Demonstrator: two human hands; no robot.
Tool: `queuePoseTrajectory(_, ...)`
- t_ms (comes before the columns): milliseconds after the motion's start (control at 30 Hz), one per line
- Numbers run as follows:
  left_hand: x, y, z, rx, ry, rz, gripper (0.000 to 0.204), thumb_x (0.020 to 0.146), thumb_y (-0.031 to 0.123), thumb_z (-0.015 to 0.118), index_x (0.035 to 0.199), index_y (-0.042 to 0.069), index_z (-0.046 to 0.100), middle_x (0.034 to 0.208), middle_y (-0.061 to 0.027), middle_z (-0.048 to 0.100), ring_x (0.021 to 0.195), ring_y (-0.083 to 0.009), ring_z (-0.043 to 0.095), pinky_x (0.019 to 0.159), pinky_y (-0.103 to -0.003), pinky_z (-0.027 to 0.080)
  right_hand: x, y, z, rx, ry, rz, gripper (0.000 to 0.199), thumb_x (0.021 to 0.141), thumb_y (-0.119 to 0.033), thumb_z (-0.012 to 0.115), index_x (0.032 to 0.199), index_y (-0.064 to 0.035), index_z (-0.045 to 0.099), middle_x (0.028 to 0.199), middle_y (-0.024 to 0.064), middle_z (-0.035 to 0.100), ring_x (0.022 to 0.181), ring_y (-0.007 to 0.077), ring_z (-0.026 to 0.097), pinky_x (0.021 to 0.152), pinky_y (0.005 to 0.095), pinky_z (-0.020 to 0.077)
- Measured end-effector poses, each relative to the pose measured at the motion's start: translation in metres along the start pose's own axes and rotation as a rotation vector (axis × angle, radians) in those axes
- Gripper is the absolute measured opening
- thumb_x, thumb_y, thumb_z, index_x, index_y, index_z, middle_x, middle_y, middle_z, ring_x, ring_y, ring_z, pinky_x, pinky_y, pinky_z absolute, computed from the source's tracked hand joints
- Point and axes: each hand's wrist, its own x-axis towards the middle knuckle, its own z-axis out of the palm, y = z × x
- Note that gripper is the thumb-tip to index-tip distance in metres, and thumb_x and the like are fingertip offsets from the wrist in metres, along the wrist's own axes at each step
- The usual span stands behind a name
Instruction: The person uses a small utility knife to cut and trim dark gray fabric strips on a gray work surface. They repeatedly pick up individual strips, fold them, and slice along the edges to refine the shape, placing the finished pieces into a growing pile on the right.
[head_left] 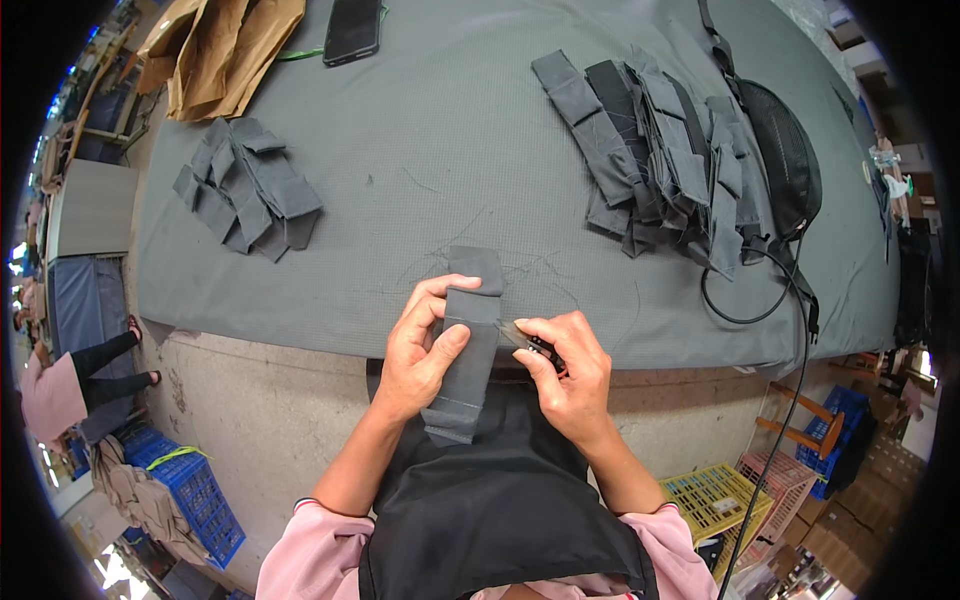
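My left hand (pixel 418 350) is closed on a folded grey fabric strip (pixel 466 375), thumb on its face and fingers along its left edge. Stitch lines cross the strip, which hangs over the table's front edge toward the black apron (pixel 490 500). In my right hand (pixel 575 375) is a pair of thread snips (pixel 535 347), pinched between thumb and fingers. The metal tips point left and meet or nearly meet the strip's right edge; actual contact is hard to make out. Much of the snips is hidden by my fingers.
Loose grey fabric pieces (pixel 250 190) lie at left, and a bigger pile (pixel 650 140) at right. Beside that pile are a black pouch (pixel 780 155) and a cable (pixel 745 320). Brown paper (pixel 220 55) and a phone (pixel 352 30) rest at the back. Thread scraps dot the grey tablecloth (pixel 400 130).
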Motion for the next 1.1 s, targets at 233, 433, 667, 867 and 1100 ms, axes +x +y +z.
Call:
queuePoseTrajectory(233, -0.001, -0.004, -0.002, -0.003, -0.025, 0.003, 0.015, 0.091, 0.015, 0.058, 0.095, 0.001, 0.057, 0.129, -0.0141, 0.045, 0.117, -0.0216, 0.045, 0.098, -0.035, 0.037, -0.003, 0.002, -0.005, -0.084, 0.051, -0.082, 0.024, 0.070, 0.000, 0.072, 0.094, -0.0045, 0.067, 0.076, 0.0069, 0.058, 0.055, 0.0170, 0.055, 0.050, 0.0283, 0.0436)
queuePoseTrajectory(433, 0.000, -0.001, -0.004, 0.035, -0.091, -0.005, 0.025, 0.086, 0.024, 0.066, 0.096, 0.002, 0.057, 0.130, -0.0140, 0.047, 0.120, -0.0241, 0.044, 0.099, -0.038, 0.036, 0.000, -0.006, -0.010, -0.096, -0.036, -0.037, 0.023, 0.070, -0.002, 0.072, 0.092, -0.0038, 0.066, 0.074, 0.0059, 0.053, 0.055, 0.0169, 0.054, 0.049, 0.0288, 0.0434)
queuePoseTrajectory(667, 0.001, 0.001, -0.004, 0.132, -0.146, 0.043, 0.039, 0.075, 0.031, 0.076, 0.097, 0.004, 0.057, 0.130, -0.0138, 0.048, 0.122, -0.0272, 0.042, 0.100, -0.041, 0.033, 0.014, -0.012, -0.005, -0.074, -0.127, -0.067, 0.018, 0.071, -0.004, 0.072, 0.087, -0.0030, 0.063, 0.075, 0.0069, 0.051, 0.055, 0.0190, 0.053, 0.049, 0.0301, 0.0432)
queuePoseTrajectory(867, 0.001, 0.000, -0.005, 0.113, -0.131, 0.010, 0.037, 0.074, 0.027, 0.076, 0.096, 0.004, 0.057, 0.130, -0.0141, 0.048, 0.122, -0.0266, 0.042, 0.100, -0.041, 0.033, 0.014, -0.010, -0.001, -0.086, -0.099, -0.050, 0.019, 0.072, -0.003, 0.071, 0.089, -0.0029, 0.063, 0.076, 0.0074, 0.051, 0.057, 0.0186, 0.053, 0.051, 0.0308, 0.0435)
queuePoseTrajectory(1100, 0.020, -0.001, -0.004, 0.003, 0.148, -0.056, 0.017, 0.084, 0.016, 0.067, 0.087, 0.003, 0.056, 0.126, -0.0105, 0.050, 0.102, -0.0145, 0.052, 0.087, -0.030, 0.043, -0.010, -0.030, -0.021, 0.066, -0.161, 0.160, 0.033, 0.066, -0.002, 0.075, 0.097, -0.0066, 0.065, 0.079, 0.0069, 0.054, 0.061, 0.0153, 0.051, 0.058, 0.0257, 0.0443)
